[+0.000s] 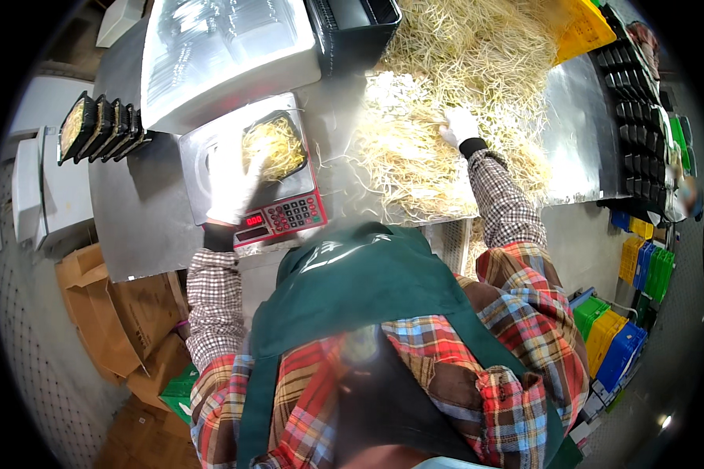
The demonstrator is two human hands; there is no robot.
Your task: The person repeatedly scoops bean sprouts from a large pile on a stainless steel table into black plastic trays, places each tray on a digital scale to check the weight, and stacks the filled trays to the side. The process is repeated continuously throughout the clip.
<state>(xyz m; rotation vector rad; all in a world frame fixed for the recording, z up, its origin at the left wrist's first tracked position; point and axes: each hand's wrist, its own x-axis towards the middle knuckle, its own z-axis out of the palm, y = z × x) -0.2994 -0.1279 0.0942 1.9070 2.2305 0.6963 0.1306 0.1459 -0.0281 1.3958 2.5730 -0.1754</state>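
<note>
Fingers [250, 166] of my left hand [233, 184] lie at the left side of a black tray [299, 166], which sits on the right part of the scale [197, 144]. Yellowish sprouts [272, 148] heap up inside the tray. My right hand [461, 125], gloved in white like the left, rests in the loose pile of sprouts [403, 148] on the metal table [152, 227], its fingers pointing left. Glare whitens the left glove and the pile crowds the right fingertips, so I cannot tell how far either set of fingers is closed, or whether either grips anything.

I judge the work to be midway. Done: a stack of black trays [77, 129] stands at the far left, its outermost tray showing pale sprouts; the tray on the scale already carries a good heap. Left: its portion seems unsettled while I have a hand at the pile, and the large mass of sprouts [469, 39] behind remains to be portioned. More black trays [641, 144], apparently unused, stand in rows at the right.
</note>
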